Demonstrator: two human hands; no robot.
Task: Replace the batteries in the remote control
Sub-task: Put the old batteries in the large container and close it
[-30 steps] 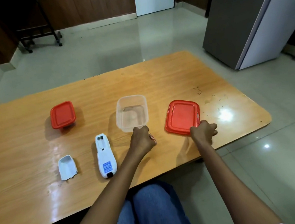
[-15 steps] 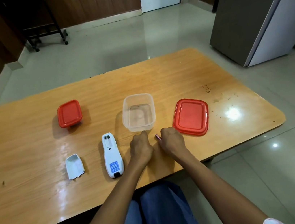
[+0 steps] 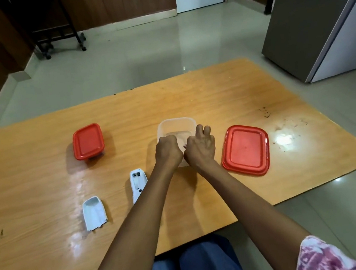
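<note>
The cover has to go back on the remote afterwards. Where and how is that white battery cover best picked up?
Pinch the white battery cover across its two long side edges, coming straight down from above. It lies flat on the table, seemingly hollow side up, so the raised side walls should give fingertips a hold, with free space on both sides.
</note>
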